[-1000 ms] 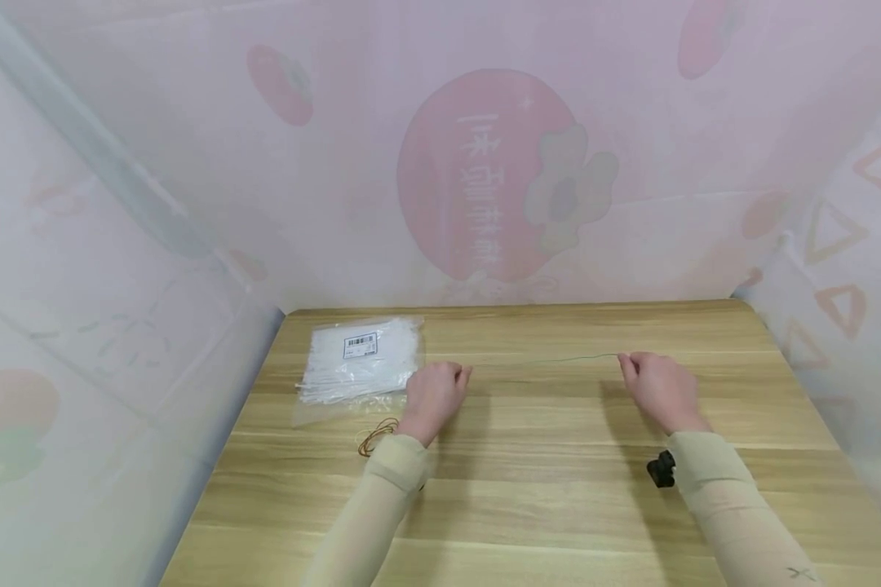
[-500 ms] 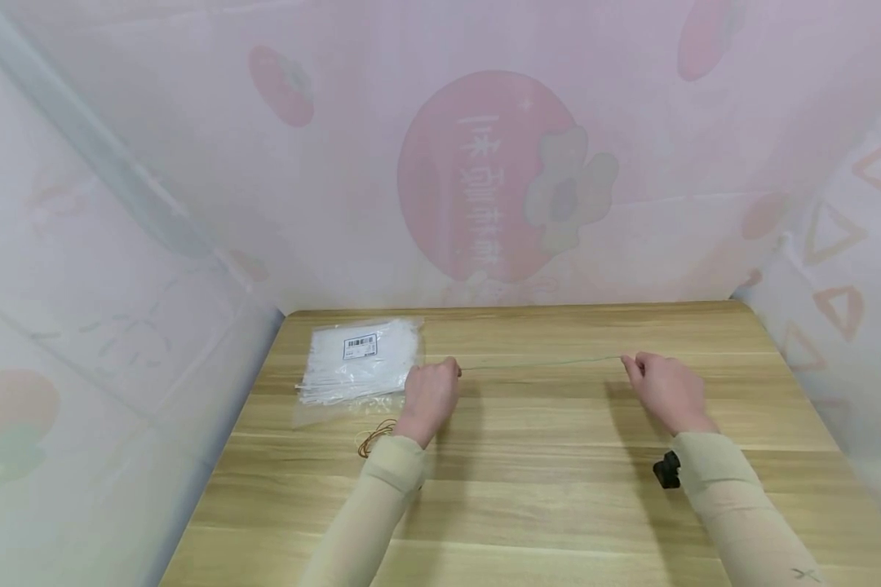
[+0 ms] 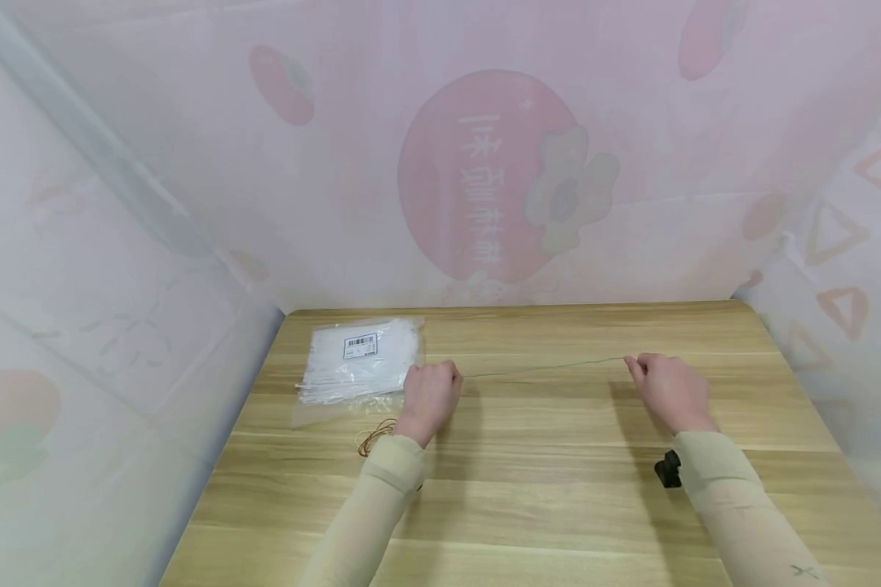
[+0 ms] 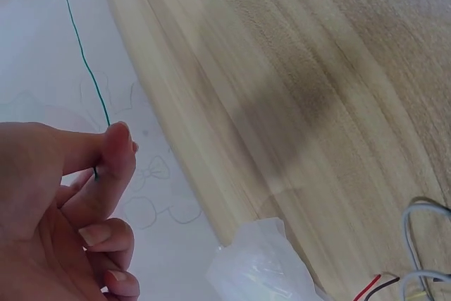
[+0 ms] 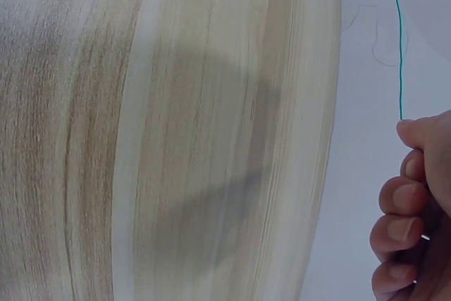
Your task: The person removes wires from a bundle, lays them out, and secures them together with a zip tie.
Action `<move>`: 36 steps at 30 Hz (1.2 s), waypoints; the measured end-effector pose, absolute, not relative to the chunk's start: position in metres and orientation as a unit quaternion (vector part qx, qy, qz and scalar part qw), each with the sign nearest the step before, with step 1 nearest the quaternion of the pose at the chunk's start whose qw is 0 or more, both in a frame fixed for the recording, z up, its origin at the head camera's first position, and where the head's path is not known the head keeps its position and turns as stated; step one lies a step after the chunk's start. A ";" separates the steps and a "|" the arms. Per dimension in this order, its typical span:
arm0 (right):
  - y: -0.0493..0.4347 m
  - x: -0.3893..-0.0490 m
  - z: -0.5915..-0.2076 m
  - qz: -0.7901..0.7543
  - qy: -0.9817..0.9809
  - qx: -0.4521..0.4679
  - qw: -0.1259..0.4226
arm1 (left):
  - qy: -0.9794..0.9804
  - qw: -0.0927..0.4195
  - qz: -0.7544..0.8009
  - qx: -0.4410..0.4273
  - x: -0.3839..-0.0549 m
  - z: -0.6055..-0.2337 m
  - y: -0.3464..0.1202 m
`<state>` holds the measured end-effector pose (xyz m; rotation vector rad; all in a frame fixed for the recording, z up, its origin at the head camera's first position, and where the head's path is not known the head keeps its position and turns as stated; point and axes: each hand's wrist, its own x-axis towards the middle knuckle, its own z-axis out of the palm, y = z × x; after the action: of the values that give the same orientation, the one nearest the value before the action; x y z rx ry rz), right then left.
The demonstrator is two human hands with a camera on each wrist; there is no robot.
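A thin green wire (image 3: 543, 369) stretches nearly straight between my two hands, above the table. My left hand (image 3: 431, 398) pinches one end between thumb and forefinger; in the left wrist view the wire (image 4: 86, 65) passes under the thumb tip, and a short piece shows below it. At the other end, my right hand (image 3: 671, 393) pinches the wire (image 5: 401, 54) with thumb and forefinger, its remaining fingers curled in. Beside the left hand lies a clear plastic bag (image 3: 360, 371) of narrow white strips with a barcode label.
A loose coil of brown and yellowish wires (image 3: 376, 438) lies by the left wrist, partly hidden by the sleeve. Grey, red and black wire ends (image 4: 416, 244) show in the left wrist view. A printed curtain (image 3: 338, 204) stands behind the wooden table (image 3: 543, 505).
My right hand has shifted slightly right and my left hand slightly left. The green wire between them has become straighter. The bag has stayed in place.
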<state>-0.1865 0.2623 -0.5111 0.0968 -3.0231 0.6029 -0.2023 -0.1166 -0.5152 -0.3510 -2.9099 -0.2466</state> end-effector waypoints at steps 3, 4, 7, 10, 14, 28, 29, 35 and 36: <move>0.263 -0.186 -0.511 0.192 -0.981 0.028 0.029 | -0.985 0.101 -0.084 -0.110 -0.201 -0.513 -0.117; 0.263 -0.186 -0.511 0.191 -0.981 0.027 0.030 | -0.986 0.099 -0.085 -0.106 -0.201 -0.512 -0.118; 0.264 -0.185 -0.512 0.190 -0.981 0.023 0.036 | -0.988 0.085 -0.088 -0.096 -0.201 -0.511 -0.118; 0.264 -0.185 -0.512 0.194 -0.980 0.021 0.043 | -0.988 0.072 -0.110 -0.085 -0.202 -0.511 -0.120; 0.264 -0.184 -0.514 0.200 -0.979 0.022 0.039 | -0.983 0.077 -0.146 -0.076 -0.205 -0.509 -0.121; 0.263 -0.190 -0.513 0.182 -0.983 0.003 -0.013 | -0.986 0.081 -0.122 -0.085 -0.209 -0.502 -0.119; 0.262 -0.190 -0.513 0.182 -0.983 0.000 -0.017 | -0.986 0.081 -0.117 -0.085 -0.209 -0.503 -0.118; 0.260 -0.192 -0.516 0.190 -0.981 -0.010 -0.032 | -0.989 0.084 -0.093 -0.082 -0.211 -0.506 -0.118; 0.259 -0.193 -0.517 0.190 -0.981 -0.010 -0.035 | -0.989 0.082 -0.093 -0.079 -0.211 -0.507 -0.118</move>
<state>-0.1926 0.2592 -0.5170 -0.0330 -3.1529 0.6093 -0.2110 -0.1184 -0.5069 -0.2349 -2.9560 -0.2768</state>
